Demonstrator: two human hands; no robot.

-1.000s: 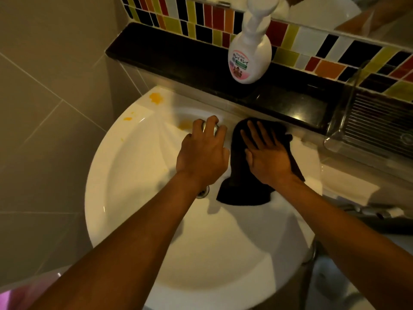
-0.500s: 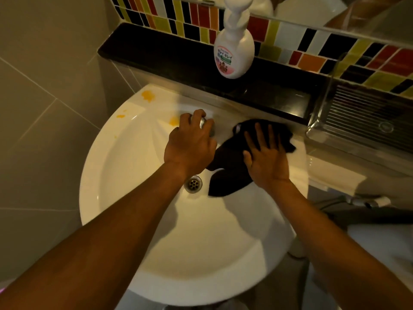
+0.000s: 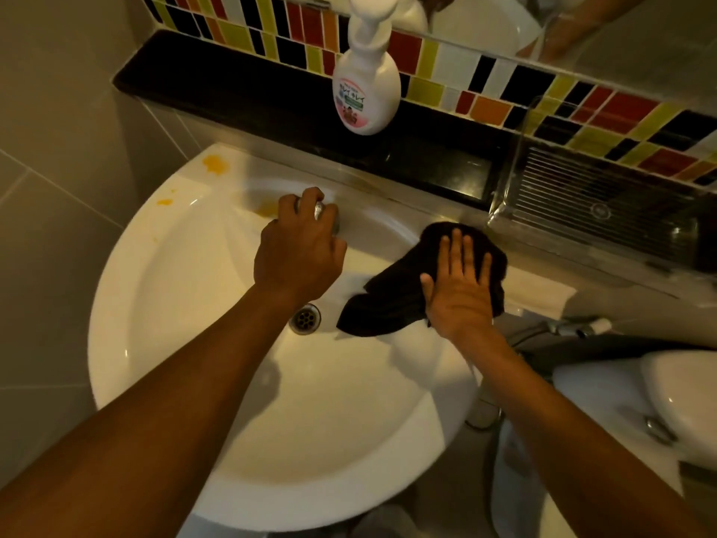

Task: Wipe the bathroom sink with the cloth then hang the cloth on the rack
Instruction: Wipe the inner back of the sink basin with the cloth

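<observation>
A round white sink fills the middle of the view, its drain at the centre. Orange stains mark the back left rim. A dark cloth lies over the sink's back right rim and hangs into the bowl. My right hand presses flat on the cloth, fingers spread. My left hand is curled around the chrome tap at the back of the bowl, hiding most of it. No rack is identifiable.
A white pump soap bottle stands on the black ledge behind the sink, below coloured tiles. A clear ribbed tray sits on the ledge at right. A white toilet cistern is at lower right.
My right hand has slid the cloth to the right along the sink's back rim, away from the tap. My left hand has stayed on the tap. The view has shifted slightly.
</observation>
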